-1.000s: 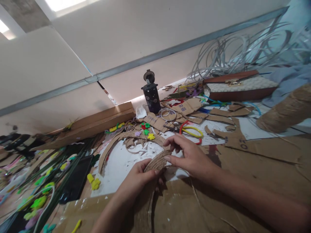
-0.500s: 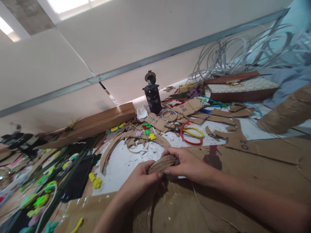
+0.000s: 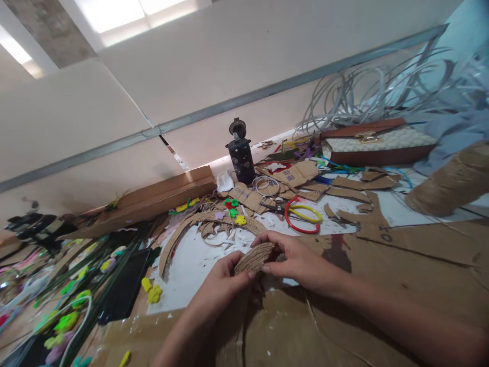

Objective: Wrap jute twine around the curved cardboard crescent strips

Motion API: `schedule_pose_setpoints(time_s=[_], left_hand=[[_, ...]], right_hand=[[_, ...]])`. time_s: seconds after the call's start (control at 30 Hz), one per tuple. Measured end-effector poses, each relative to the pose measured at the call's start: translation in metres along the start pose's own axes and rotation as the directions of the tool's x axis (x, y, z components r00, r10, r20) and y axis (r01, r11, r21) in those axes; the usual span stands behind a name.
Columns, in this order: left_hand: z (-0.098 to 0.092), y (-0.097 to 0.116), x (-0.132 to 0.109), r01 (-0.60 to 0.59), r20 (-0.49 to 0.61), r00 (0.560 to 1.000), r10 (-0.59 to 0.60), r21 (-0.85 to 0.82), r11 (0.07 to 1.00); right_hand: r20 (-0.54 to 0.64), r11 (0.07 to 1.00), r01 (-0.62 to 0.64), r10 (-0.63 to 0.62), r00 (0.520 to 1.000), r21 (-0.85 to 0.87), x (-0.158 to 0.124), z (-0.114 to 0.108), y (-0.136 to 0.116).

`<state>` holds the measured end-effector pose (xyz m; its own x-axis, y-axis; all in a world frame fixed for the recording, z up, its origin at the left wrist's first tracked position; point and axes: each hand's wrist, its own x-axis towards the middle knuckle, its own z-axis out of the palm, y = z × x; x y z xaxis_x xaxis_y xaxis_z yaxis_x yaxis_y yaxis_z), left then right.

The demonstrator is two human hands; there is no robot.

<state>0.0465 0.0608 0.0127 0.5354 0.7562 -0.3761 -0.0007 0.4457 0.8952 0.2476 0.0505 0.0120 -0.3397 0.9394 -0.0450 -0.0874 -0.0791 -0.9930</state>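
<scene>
Between my two hands is a curved cardboard band wound in brown twine [image 3: 252, 258]. My left hand [image 3: 223, 280] pinches its left side, the thumb lying along the near edge. On the right, my right hand [image 3: 290, 257] grips the band with the thumb below and the fingers curled over the top. Below my hands the band appears to continue down, partly hidden by my left arm. A loose twine strand [image 3: 314, 318] trails over the cardboard sheet [image 3: 282, 326]. Just beyond lies a twine-covered arc [image 3: 183, 229] with small flowers, including a yellow flower [image 3: 240, 220].
Scissors [image 3: 301, 216] with red and yellow handles lie among cardboard scraps [image 3: 298, 173]. Behind them stands a dark bottle [image 3: 242, 160], its lid raised. A handbag [image 3: 382, 145] and a large twine roll [image 3: 451, 178] are at right. A black phone-like slab [image 3: 124, 288] lies left.
My hands keep hold of the twine-wound band, which is tilted slightly so more of its wound face shows. The whole view has shifted a little downward.
</scene>
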Motion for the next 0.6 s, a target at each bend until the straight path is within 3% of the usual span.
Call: schedule_pose_setpoints(time_s=[0.2,0.33,0.6], left_hand=[[-0.002,0.000,0.004,-0.001,-0.027,1.000,0.003,0.074,0.997],[0.000,-0.001,0.005,0.007,-0.070,0.998,-0.007,0.009,1.000],[0.006,-0.003,0.005,-0.007,-0.060,0.998,0.002,-0.078,0.997]], right_hand=[[0.002,0.998,0.004,-0.004,1.000,-0.056,0.000,-0.001,0.003],[0.034,0.998,-0.010,0.013,0.999,-0.066,0.002,-0.001,0.007],[-0.063,0.999,0.016,-0.019,0.998,-0.046,0.004,-0.001,0.008]])
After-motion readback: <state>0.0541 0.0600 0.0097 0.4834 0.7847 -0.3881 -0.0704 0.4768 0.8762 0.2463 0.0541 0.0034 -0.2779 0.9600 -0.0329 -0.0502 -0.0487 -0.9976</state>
